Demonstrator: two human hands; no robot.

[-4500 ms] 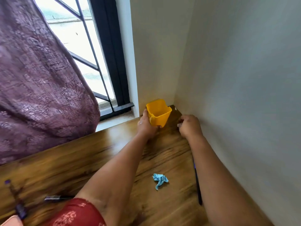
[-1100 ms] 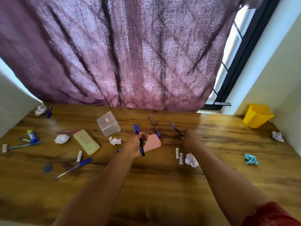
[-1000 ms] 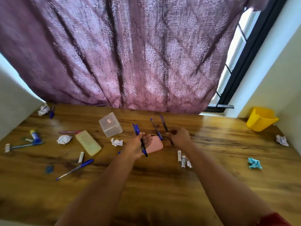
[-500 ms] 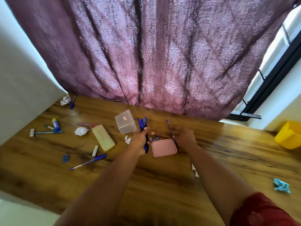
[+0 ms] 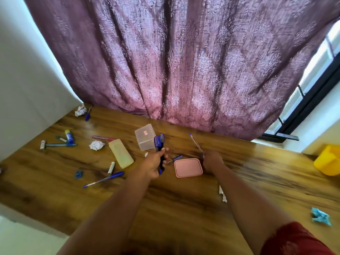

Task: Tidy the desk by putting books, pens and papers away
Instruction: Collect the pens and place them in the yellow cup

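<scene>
A purple curtain [image 5: 184, 61] hung across the back of the wooden desk [image 5: 174, 208], with a yellow bin [image 5: 327, 161] at the far right edge. Near the desk's middle lay a pink case [image 5: 188, 167], and beyond it to the left a clear plastic box [image 5: 144, 138] and a pale yellow case [image 5: 121, 153]. The left hand [image 5: 153, 163] had its grip wrapped round a bundle of blue pens [image 5: 160, 146], caps pointing up. The right hand [image 5: 212, 160], just right of the pink case, had its fingers curled round a thin pen [image 5: 196, 143] angled up and away. A blue pen [image 5: 104, 179] lay loose at left, near a crumpled white paper [image 5: 97, 145], a glue stick [image 5: 69, 135] and a blue paper scrap [image 5: 321, 217] at far right.
</scene>
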